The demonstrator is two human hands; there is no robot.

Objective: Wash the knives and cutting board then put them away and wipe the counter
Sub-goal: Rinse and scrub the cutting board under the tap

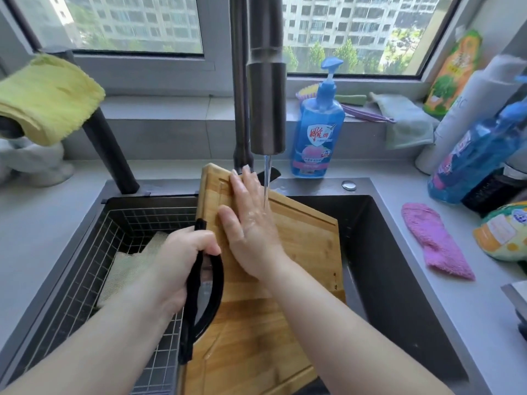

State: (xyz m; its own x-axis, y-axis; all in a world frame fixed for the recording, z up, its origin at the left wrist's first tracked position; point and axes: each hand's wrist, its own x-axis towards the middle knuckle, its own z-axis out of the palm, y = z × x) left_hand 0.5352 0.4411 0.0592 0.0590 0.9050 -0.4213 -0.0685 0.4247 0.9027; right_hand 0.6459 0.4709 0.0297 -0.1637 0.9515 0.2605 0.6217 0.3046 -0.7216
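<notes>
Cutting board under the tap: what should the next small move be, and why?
Probably rub the flat right hand down the cutting board toward its lower end. The water stream lands only at the upper part, beside that hand. The left hand grips the black handle, holding the board tilted over the sink, so runoff should carry residue downward.

Left hand point(182, 259) grips black handle point(212, 297); right hand point(251, 223) flat on cutting board point(308, 252) under water stream point(267, 181).
</notes>
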